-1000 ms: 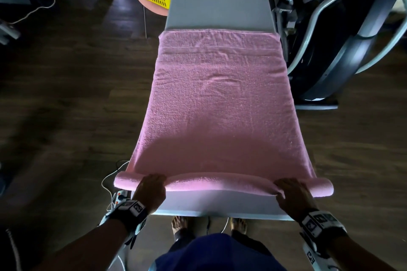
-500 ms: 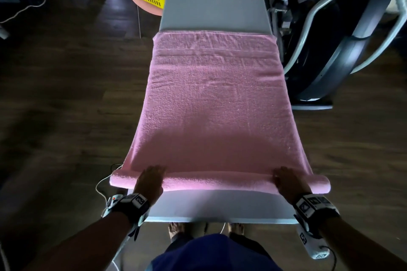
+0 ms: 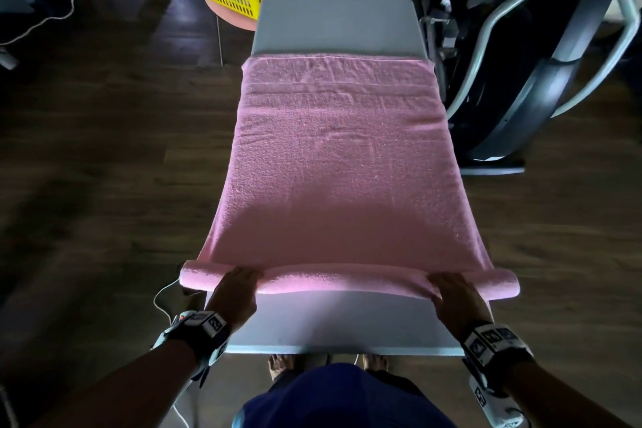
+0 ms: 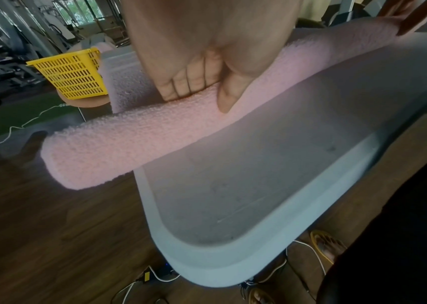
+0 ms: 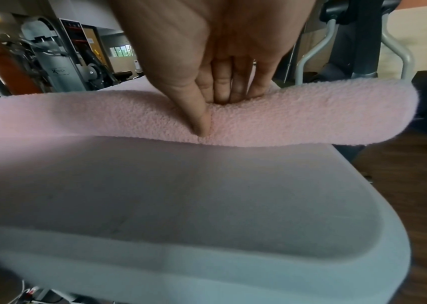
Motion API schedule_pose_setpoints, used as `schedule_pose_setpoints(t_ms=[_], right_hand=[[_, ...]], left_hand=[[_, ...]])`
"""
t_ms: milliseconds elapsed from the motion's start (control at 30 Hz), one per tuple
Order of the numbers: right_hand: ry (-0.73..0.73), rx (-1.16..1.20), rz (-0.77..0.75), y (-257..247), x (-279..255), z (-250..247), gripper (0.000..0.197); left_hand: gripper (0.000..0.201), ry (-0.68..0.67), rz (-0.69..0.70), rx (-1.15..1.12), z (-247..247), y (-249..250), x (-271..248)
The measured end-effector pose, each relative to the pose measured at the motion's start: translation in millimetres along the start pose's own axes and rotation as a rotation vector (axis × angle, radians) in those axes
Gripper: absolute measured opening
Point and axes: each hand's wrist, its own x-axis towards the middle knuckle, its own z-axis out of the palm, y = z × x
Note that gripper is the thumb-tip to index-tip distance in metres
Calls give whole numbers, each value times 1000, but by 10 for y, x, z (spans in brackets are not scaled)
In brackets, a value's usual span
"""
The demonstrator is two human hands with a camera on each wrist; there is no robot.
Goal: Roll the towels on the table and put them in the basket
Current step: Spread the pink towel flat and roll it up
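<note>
Dim gym, grey table (image 3: pixel 333 320): pink towel (image 3: pixel 340 167) lies flat along it, near edge rolled thin, left hand (image 3: pixel 236 292) and right hand (image 3: pixel 455 299) pressing straight-fingered on the roll (image 3: pixel 347 280), gripping nothing; uneven pushes or the unsupported overhanging ends would likely leave the roll crooked or slack.

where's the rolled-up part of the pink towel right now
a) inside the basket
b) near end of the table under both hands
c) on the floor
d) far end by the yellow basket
B: the rolled part of the pink towel lies across the near end of the table, with the left hand and the right hand resting on it; the rest lies flat.
</note>
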Motion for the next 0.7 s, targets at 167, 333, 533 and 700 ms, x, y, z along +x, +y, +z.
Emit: schedule_pose_setpoints(t_ms=[167,333,533,700], right_hand=[[-15,-99,-38,30,-164,39,37],[-12,-181,-106,56,-276,4,23],[-19,-218,34,7,-12,3,24],[81,-136,31,-13,-29,85,21]], left_hand=[[32,-121,33,37,-1,31,-178],[25,-158,67,74,-30,41,-275],[32,-60,-69,107,-109,6,-101],[35,-96,-100,113,-41,168,-157]])
